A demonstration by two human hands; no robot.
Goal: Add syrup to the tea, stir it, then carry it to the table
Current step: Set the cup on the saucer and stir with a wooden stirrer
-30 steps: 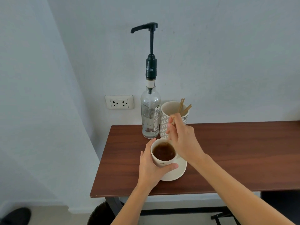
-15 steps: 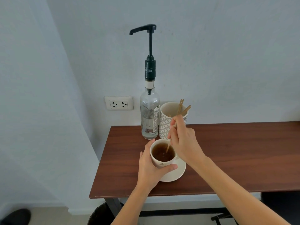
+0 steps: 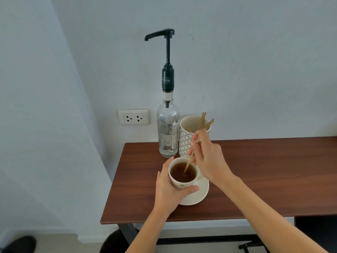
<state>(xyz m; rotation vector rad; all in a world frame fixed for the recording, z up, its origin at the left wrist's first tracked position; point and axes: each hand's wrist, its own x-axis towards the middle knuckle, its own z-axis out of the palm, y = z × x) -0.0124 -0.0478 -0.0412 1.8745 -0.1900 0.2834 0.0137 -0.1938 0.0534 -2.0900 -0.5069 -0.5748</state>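
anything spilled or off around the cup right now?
Nothing stands out. The tea cup sits upright on its saucer, no spill visible on the wooden table. The left hand steadies it; the right hand holds the stir stick in the tea.

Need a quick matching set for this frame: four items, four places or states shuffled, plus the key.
Items
1. teacup
2. stir stick
3. syrup bottle
4. patterned cup

Places or states
A. stands at the wall, next to the power socket
B. holds spare wooden sticks
C. gripped by the left hand over the saucer
D. pinched by the right hand, tip in the tea

Pairs: 1-C, 2-D, 3-A, 4-B
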